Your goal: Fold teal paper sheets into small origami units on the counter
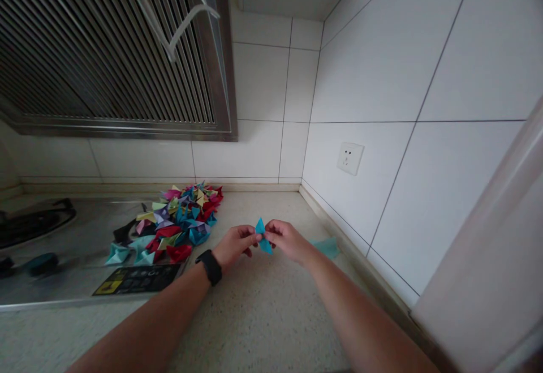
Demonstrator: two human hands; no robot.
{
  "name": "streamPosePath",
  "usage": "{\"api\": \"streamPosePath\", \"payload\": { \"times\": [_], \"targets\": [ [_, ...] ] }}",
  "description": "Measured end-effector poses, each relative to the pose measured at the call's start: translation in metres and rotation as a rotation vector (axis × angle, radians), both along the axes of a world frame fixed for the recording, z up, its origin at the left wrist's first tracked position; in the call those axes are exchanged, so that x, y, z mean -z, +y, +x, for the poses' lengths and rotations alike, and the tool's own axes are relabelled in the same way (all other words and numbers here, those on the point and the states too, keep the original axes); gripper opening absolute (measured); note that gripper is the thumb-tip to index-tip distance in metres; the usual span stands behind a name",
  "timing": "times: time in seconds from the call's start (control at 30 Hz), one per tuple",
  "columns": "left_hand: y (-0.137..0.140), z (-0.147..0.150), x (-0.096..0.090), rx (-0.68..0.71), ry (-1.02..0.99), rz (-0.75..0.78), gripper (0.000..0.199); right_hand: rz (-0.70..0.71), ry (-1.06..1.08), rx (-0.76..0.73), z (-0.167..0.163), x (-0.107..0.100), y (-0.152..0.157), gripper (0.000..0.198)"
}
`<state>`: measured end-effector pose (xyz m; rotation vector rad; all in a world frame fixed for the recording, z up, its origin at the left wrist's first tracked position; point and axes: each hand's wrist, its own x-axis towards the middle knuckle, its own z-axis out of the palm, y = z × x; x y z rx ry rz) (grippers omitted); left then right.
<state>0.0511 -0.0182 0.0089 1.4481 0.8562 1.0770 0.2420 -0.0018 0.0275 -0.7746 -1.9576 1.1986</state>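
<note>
A small folded piece of blue paper (260,227) is held up over the counter, pointed at its top and bottom ends. My left hand (236,245), with a black watch on its wrist, pinches the paper's left side. From the right, my right hand (287,238) grips the opposite side with thumb and forefinger. On the counter behind my right wrist lies light teal paper (326,247), partly hidden by the arm. Left of my hands is a heap of folded paper pieces (182,214) in red, blue, purple, yellow and teal.
The heap rests partly on a steel gas stove (85,234) with a knob (41,264) and a black label (136,279). A range hood (127,127) with white cables hangs above. White tiled walls meet at the corner, with a socket (350,158) on the right one.
</note>
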Motion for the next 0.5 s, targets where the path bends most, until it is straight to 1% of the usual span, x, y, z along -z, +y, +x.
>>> {"api": "streamPosePath", "payload": {
  "times": [0.07, 0.13, 0.33, 0.4, 0.5],
  "targets": [
    [-0.0003, 0.0022, 0.0015, 0.006, -0.023, -0.019, 0.040, -0.073, 0.072, -0.020, -0.0008, 0.0017, -0.0005, 0.030],
    [-0.0003, 0.0033, 0.0021, -0.003, -0.026, -0.006, 0.040, -0.131, 0.124, -0.042, -0.0016, 0.0035, -0.0017, 0.030],
    [-0.0032, 0.0035, -0.0013, 0.006, -0.045, 0.025, 0.038, -0.279, 0.194, -0.125, -0.0028, 0.0040, -0.0050, 0.028],
    [-0.0047, 0.0035, -0.0025, 0.015, -0.060, 0.014, 0.037, -0.279, 0.197, -0.125, -0.0032, 0.0038, -0.0045, 0.028],
    [-0.0058, 0.0037, -0.0035, 0.045, -0.029, 0.011, 0.037, -0.193, 0.187, -0.032, -0.0042, 0.0037, -0.0020, 0.028]
  ]
}}
